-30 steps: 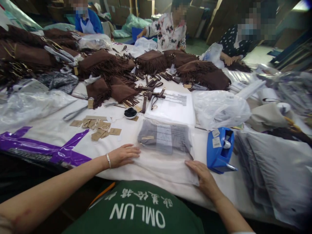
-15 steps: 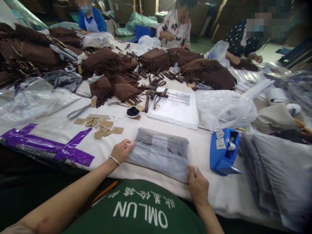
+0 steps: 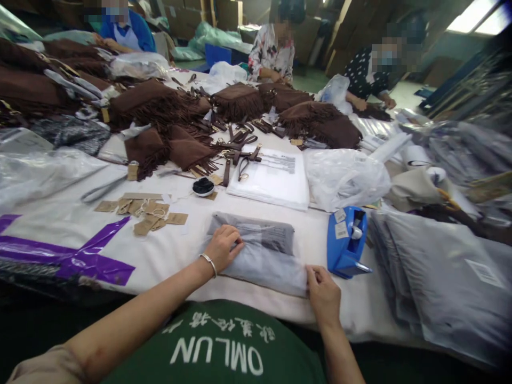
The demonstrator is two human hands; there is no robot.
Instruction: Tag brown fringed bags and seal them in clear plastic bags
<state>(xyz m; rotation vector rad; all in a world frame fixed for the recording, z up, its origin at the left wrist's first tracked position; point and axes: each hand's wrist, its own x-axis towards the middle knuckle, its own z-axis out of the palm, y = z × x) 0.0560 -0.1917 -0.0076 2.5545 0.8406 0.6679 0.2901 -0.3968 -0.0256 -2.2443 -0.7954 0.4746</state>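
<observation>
A clear plastic bag (image 3: 268, 264) with a grey item inside lies flat at the table's near edge, its lower part looking paler and printed text showing through above. My left hand (image 3: 224, 248) rests on its left part, fingers curled and closed against the plastic. At the bag's right end, my right hand (image 3: 323, 296) pinches the near corner between thumb and fingers. A blue tape dispenser (image 3: 346, 242) with barcode stickers stands just to the right of the bag.
Brown tags (image 3: 150, 216) and a small dish of black pieces (image 3: 203, 186) lie to the left. Behind are white printed plastic bags (image 3: 272, 178), brown straps and fringed brown bags (image 3: 140, 101). Packed grey bags (image 3: 444, 266) are stacked right. Several people work across the table.
My left hand has moved from the bag's left edge inward onto its top. My right hand stays at the right end. The whole view has shifted slightly.
</observation>
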